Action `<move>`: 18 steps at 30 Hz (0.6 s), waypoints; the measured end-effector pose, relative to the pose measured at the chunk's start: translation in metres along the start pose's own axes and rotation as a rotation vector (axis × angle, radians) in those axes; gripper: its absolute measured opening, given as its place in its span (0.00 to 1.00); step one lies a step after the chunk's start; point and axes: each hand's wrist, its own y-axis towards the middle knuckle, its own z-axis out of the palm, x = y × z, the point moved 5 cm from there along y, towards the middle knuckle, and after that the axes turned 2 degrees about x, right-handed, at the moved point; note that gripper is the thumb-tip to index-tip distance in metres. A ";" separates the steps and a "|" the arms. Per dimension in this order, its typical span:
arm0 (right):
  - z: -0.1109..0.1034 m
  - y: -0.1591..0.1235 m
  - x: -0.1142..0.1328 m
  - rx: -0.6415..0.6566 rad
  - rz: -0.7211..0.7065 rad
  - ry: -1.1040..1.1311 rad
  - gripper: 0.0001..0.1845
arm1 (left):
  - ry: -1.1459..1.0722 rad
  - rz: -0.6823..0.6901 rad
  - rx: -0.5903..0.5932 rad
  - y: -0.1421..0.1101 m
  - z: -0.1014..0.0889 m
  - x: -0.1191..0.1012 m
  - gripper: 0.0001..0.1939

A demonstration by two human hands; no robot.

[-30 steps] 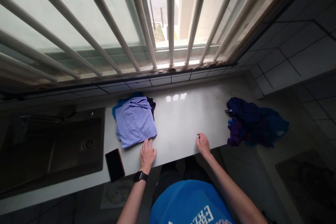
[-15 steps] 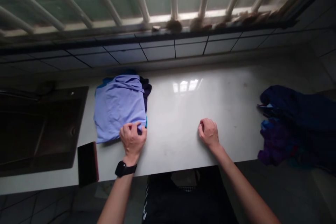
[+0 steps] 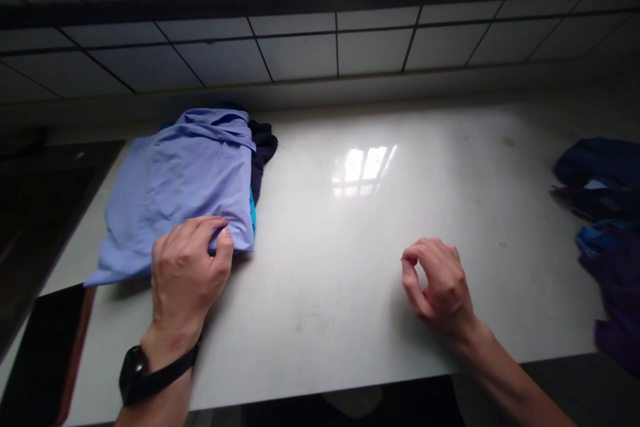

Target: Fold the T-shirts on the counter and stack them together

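Note:
My left hand (image 3: 187, 273) pinches the near edge of a lavender shirt (image 3: 185, 173), which lies flat and folded on the white stone counter (image 3: 340, 293). A navy garment (image 3: 263, 150) and a teal garment (image 3: 253, 210) stick out from under the shirt's right side. A black watch (image 3: 135, 373) sits on my left wrist. My right hand (image 3: 437, 283) rests on the counter to the right, its fingers loosely curled around nothing.
A black phone (image 3: 47, 360) with a reddish edge lies at the counter's near left corner. A dark sink (image 3: 35, 213) is set into the counter at left. A heap of navy and purple clothes (image 3: 605, 213) lies at right. Grey tiles (image 3: 300, 53) line the back wall.
The view has tilted down and closed in on the counter. My left hand has moved up and left, taking the shirt's edge between its fingers. My right hand has curled more and shifted slightly right.

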 end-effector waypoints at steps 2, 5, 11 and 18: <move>0.002 0.000 0.004 0.024 -0.016 0.022 0.09 | 0.027 0.009 0.021 0.000 -0.002 -0.002 0.19; 0.009 -0.001 0.008 0.113 -0.046 0.038 0.09 | 0.093 0.013 0.088 0.002 -0.003 -0.006 0.19; 0.022 -0.007 0.003 0.193 -0.073 -0.006 0.08 | 0.116 0.020 0.106 0.000 -0.003 -0.010 0.19; 0.000 -0.004 0.014 -0.006 -0.198 -0.062 0.08 | 0.022 0.013 0.026 0.011 -0.018 -0.025 0.17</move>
